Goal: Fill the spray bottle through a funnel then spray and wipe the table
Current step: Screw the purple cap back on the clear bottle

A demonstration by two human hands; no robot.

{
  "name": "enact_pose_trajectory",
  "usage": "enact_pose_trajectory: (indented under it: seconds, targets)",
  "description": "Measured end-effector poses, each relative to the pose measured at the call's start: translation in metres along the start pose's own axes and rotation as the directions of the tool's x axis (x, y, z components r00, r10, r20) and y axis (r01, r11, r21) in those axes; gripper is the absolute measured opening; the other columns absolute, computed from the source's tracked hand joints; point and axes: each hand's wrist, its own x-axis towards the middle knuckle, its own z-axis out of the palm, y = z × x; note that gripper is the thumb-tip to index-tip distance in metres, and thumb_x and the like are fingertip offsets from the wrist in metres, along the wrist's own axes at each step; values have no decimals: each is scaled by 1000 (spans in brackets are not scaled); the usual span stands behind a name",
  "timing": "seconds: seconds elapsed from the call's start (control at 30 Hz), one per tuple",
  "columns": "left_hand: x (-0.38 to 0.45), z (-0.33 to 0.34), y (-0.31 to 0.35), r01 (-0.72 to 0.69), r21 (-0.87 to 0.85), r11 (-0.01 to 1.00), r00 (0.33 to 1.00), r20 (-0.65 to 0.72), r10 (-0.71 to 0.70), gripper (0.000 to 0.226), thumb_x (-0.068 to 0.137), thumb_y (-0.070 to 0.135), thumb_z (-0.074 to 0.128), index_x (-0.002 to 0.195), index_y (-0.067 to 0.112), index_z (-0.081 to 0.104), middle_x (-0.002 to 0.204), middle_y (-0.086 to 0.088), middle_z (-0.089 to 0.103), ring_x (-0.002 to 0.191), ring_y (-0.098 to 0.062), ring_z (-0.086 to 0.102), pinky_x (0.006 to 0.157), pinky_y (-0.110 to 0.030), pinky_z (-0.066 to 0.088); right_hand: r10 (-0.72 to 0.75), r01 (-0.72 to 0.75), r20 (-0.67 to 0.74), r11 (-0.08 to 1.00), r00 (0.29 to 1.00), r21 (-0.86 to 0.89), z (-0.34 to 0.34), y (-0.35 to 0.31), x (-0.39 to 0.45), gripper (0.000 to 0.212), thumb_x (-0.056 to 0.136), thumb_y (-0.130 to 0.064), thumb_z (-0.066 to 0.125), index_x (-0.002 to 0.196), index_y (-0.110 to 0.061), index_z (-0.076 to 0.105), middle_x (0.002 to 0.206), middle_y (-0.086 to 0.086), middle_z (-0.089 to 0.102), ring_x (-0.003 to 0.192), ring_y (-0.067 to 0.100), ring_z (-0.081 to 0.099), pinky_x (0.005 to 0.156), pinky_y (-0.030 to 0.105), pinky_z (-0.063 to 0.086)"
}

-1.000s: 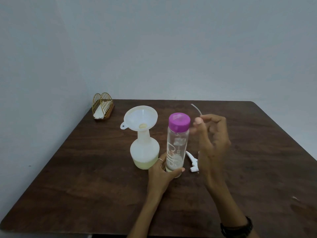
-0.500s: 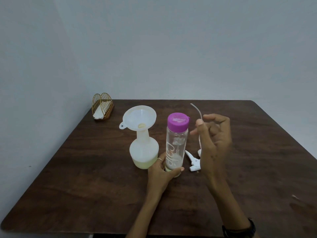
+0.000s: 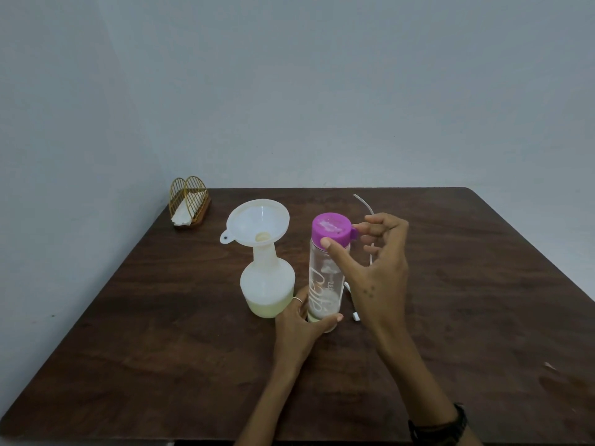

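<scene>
Left hand (image 3: 297,326) gripped the base of the clear plastic bottle (image 3: 325,281); right hand (image 3: 375,272) pinched its purple screw cap (image 3: 331,228). White trigger sprayer (image 3: 355,315) mostly hidden behind the right hand. Left: translucent spray bottle (image 3: 267,284), white funnel (image 3: 257,222) seated in its neck.

One view only, from a head-worn wide-angle camera. It looks forward and down across the dark wooden worktop (image 3: 161,349) from its near edge toward the far edge and the plain wall (image 3: 322,91) behind. Both forearms enter from the bottom of the frame, near the lens. The worktop's edges bow with lens distortion. No second view is supplied for overlap.
</scene>
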Motion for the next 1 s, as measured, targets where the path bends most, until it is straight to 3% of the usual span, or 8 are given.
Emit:
enact_pose_trajectory:
  seconds: [0.1,0.23,0.43,0.5,0.57,0.7,0.83,1.0]
  targets:
    - [-1,1,1,-13,4,1000,1000,-5,13,73,42,49,71,108,19,63,100,10,68,91,5,63,74,-5,48,-4,4,-7,1000,1000,-5,4,0,2,56,63,-28,85,100,-28,43,103,2,59,94,13,58,79,20,49]
    - [0,2,0,-2,60,998,999,-43,4,48,43,49,72,89,40,58,86,25,66,86,12,62,72,-5,48,-28,28,-33,1000,999,-7,7,4,3,50,64,-25,85,89,-31,42,96,6,57,86,13,57,70,14,48]
    - [0,4,1,-14,128,992,996,-87,25,36,62,15,83,77,34,56,79,18,65,76,4,63,62,-6,47,-94,89,-56,992,994,-90,11,9,3,47,65,-32,84,85,-19,43,85,5,51,77,14,51,65,18,46]
    - [-1,6,0,-6,136,991,995,-95,19,34,62,18,83,83,29,59,84,13,67,80,-4,64,65,-8,48,-94,91,-47,993,994,-72,11,10,2,48,63,-37,81,89,-21,44,88,3,53,79,11,53,67,16,47]
    - [-2,6,0,-9,143,990,996,-90,22,39,60,24,83,89,32,58,87,17,66,84,1,63,68,-7,47,-59,59,-2,998,998,-4,8,16,0,50,63,-37,79,97,-24,45,96,0,55,86,7,56,71,14,49]
    - [-4,6,1,10,150,989,998,-62,-1,41,57,36,78,93,34,57,87,21,64,84,1,62,74,-12,47,96,-99,246,995,964,2,0,36,-14,68,57,-39,83,110,-38,40,116,-6,54,104,-3,55,80,8,45]
    - [-6,9,0,4,137,991,997,-76,6,45,52,57,61,89,32,57,91,8,69,87,-9,65,79,-28,53,219,-200,372,976,902,-89,1,55,-26,63,63,-14,85,100,-41,42,106,-13,59,95,-19,53,72,-2,40]
    - [-9,8,6,-4,126,992,998,-69,13,36,55,56,61,87,42,54,91,13,68,88,4,63,74,-14,49,203,-152,373,975,905,-161,0,63,-22,53,65,-23,84,98,-42,46,97,-19,63,92,-7,61,75,11,50]
